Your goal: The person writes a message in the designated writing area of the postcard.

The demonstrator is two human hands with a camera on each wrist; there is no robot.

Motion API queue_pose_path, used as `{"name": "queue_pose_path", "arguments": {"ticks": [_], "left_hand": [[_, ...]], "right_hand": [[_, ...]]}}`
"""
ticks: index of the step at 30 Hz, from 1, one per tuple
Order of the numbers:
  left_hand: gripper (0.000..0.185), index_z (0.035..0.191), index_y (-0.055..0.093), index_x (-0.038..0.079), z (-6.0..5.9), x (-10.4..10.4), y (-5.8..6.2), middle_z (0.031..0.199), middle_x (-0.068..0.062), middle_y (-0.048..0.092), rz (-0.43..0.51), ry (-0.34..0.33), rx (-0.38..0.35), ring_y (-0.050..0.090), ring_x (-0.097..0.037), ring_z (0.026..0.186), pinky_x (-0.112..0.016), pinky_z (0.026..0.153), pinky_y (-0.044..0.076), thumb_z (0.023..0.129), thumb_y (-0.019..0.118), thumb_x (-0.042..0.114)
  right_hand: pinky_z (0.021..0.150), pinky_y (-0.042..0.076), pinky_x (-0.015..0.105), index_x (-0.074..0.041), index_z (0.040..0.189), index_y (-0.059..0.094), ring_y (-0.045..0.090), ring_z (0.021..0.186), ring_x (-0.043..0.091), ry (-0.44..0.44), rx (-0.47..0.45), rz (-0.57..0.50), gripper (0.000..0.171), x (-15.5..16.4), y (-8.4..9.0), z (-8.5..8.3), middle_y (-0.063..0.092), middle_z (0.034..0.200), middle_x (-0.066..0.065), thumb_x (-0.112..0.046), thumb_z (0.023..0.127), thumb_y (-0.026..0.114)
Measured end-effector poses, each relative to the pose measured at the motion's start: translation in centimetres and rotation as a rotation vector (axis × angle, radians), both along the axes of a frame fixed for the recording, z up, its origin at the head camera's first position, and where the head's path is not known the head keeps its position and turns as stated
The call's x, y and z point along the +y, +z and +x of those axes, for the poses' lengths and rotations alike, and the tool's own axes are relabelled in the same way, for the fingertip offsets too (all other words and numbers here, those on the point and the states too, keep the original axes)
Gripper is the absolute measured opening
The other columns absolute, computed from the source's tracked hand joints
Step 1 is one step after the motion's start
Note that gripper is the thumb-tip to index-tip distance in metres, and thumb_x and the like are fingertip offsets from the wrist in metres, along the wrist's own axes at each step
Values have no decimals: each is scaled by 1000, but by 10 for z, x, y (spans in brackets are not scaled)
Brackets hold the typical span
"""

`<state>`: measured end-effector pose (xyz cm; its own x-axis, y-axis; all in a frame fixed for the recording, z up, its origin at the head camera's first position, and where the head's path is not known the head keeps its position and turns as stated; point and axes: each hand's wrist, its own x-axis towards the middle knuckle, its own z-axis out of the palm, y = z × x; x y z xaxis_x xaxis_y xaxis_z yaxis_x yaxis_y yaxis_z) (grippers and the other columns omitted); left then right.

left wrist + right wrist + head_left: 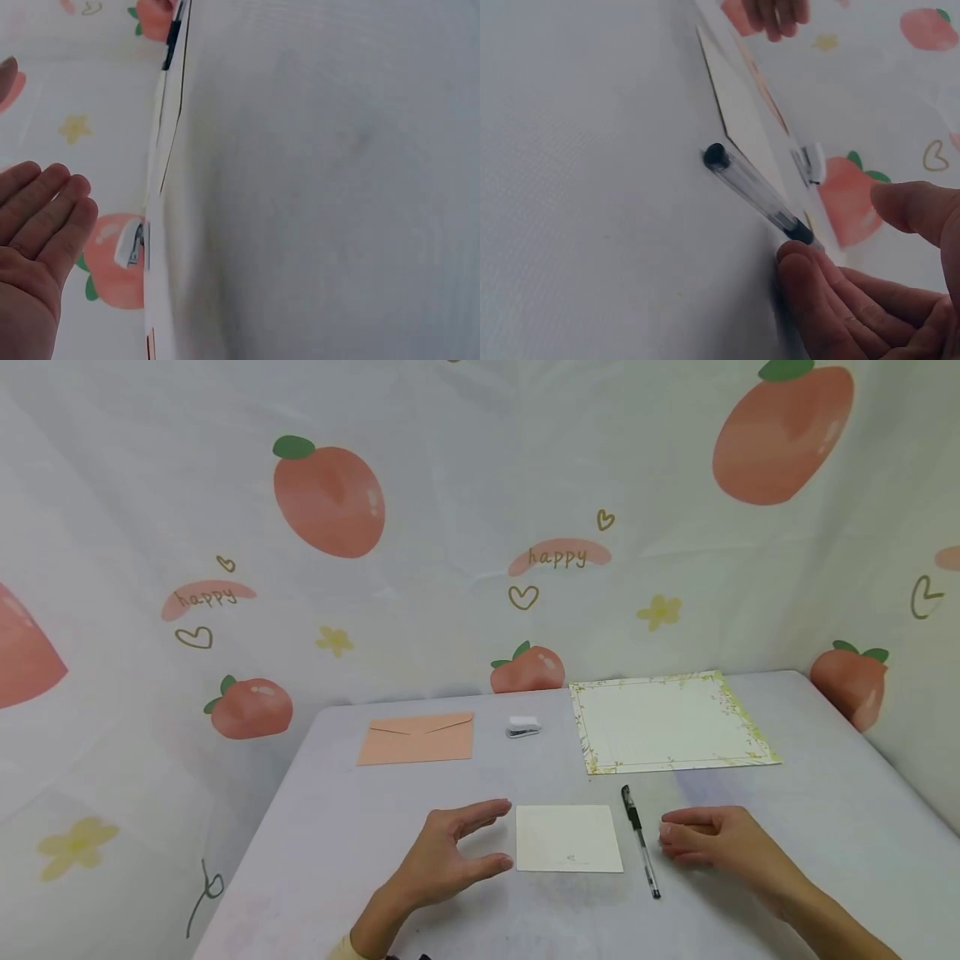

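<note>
A small white card (567, 837) with a tiny print near its lower edge lies flat on the table. Just left of it, my left hand (438, 856) hovers with thumb and fingers spread apart, fingertips close to the card's left edge and nothing between them. To the card's right lies a clear pen with a black cap (634, 818), slanting toward me. My right hand (716, 842) is beside the pen on its right, fingers loosely bent. In the right wrist view, the thumb stands apart from the fingers (802, 274), which overlap the pen's far part.
At the back left lies a peach-coloured envelope (420, 743). A small white stapler (522, 727) sits right of it. A large sheet of floral-bordered paper (667, 725) lies at the back right. Behind the table (300, 868) hangs a fruit-print cloth (435, 610).
</note>
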<state>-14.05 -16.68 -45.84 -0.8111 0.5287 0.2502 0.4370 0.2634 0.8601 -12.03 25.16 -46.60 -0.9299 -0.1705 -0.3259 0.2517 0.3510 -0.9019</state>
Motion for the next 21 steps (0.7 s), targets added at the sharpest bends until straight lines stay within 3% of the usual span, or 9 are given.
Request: {"name": "queue_pose_path", "arguments": {"ticks": [8,12,16,21], "left_hand": [[65,147,65,-3,0,12,-4,144,-21,71,21,-36,-28,70,-41,134,-36,116,56,93,90,22],[65,147,65,-3,0,18,-2,144,-21,72,16,-44,-67,71,-39,133,-34,116,55,93,90,22],[63,147,66,-3,1,23,-1,144,-20,72,10,-60,-98,72,-38,132,-36,116,56,93,90,21],[59,145,67,-2,2,30,0,141,-19,74,11,-68,-99,74,-37,129,-40,113,58,95,88,22]], "right_hand": [[67,66,30,2,115,81,78,77,19,-18,106,176,38,-28,-4,-4,83,88,5,-31,97,85],[60,59,26,-6,99,82,73,65,15,-26,191,297,26,-38,-6,-4,77,73,-2,-31,92,88],[54,48,25,-13,87,79,65,57,13,-38,231,407,18,-47,-6,-6,71,65,-6,-28,89,90],[52,48,24,-12,84,77,64,55,12,0,284,429,10,-50,-1,-5,69,66,-7,-16,87,85]]}}
